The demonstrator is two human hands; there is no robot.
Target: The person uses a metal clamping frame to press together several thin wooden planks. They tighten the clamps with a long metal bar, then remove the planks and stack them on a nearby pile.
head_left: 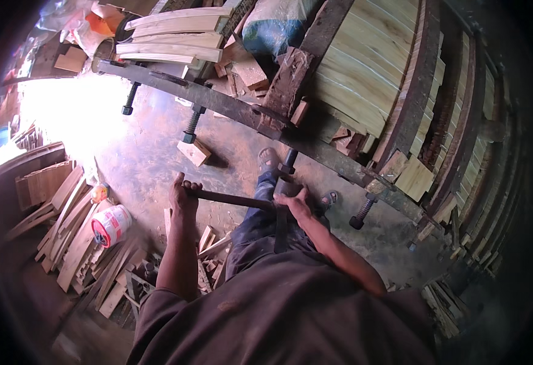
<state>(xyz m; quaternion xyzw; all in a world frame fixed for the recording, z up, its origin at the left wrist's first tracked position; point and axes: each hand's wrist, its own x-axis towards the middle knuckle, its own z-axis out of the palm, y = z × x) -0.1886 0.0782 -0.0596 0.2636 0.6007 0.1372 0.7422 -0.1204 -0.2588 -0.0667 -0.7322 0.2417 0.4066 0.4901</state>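
A dark metal bar wrench (233, 199) lies across in front of my body. My left hand (185, 190) is closed around its left end. My right hand (297, 202) grips it at the thick, socket-like head (286, 187), from which a second dark arm (280, 230) points down toward me. Just beyond this head, a threaded bolt (289, 159) sticks out of the long metal beam (217, 97) of a clamp rack. Whether the head touches the bolt I cannot tell. Glued-looking wooden panels (364, 61) lie in the rack beyond.
More bolts (364, 211) jut from the beam toward me. A wood block (194, 152) sits beneath one bolt. To the left are stacked wood strips (71, 237) and a white-and-red bucket (112, 225). Curved slats (175, 36) rest on the rack; wood scraps (214, 243) lie near my legs.
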